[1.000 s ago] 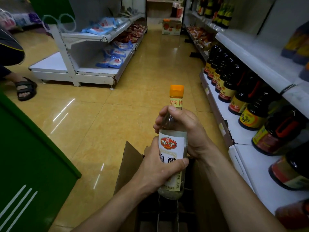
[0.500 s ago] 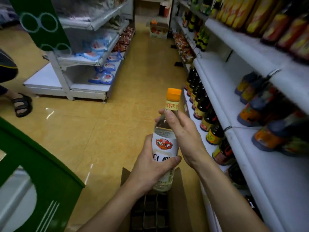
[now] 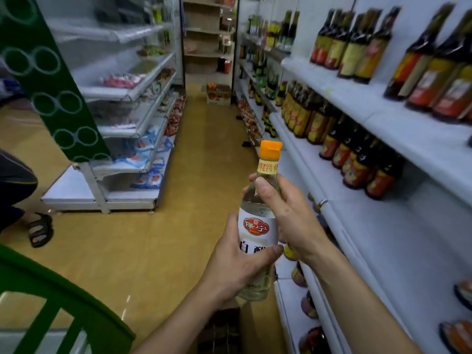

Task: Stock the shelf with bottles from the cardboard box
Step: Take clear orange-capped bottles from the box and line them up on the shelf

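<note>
White shelf (image 3: 398,241) (dark bottles (image 3: 357,169) upright)

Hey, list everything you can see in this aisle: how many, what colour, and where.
Bottle: one, clear with orange cap, centre.
Cardboard box: one, brown, on the floor below the bottle.
Shelf: one, white, along the right.
Dark bottles: many, red and yellow labels, on that shelf's tiers.
Shelf unit: one, white, left of the aisle.
Packets: several, blue and white, on its lower tiers.
Green panels: two, left edge.
Sandalled foot: one, black sandal, far left.
Left hand: one, grips the bottle's lower body.
Right hand: one, grips its shoulder.
</note>
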The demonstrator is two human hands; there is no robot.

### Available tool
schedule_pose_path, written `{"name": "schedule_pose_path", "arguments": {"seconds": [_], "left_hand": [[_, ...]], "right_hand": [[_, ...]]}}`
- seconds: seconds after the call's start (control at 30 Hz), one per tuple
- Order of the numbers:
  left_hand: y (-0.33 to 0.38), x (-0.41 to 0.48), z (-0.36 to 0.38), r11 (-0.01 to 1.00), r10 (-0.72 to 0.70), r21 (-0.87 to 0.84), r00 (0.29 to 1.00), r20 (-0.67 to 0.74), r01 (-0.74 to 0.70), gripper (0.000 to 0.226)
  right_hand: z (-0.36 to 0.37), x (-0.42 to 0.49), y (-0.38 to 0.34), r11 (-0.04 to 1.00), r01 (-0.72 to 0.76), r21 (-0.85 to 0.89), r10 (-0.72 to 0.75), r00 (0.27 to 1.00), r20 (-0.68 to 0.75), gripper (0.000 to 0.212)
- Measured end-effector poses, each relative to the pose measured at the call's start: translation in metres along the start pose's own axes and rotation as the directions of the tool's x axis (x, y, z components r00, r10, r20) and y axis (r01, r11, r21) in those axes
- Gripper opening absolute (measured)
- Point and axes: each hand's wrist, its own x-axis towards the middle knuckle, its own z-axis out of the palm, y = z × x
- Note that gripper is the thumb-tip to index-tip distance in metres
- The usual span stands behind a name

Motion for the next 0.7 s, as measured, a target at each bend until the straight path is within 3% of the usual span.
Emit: {"name": "schedule_pose_path", "arguments": {"seconds": [0.33, 0.7], "left_hand": [[0.129, 0.026, 0.051, 0.991, 0.128, -0.067, 0.975, 0.18, -0.118, 0.057], [0.194, 0.037, 0.165, 0.974, 0.226, -0.084, 0.921, 0.317, -0.21, 0.064]], "right_hand": [[-0.071, -0.013, -0.131, 0.994, 0.083, -0.069, -0.093, 0.983, -0.161, 0.035], [-0.181, -0.058, -0.192, 0.98, 0.149, -0.132, -0.184, 0.93, -0.317, 0.022]]}}
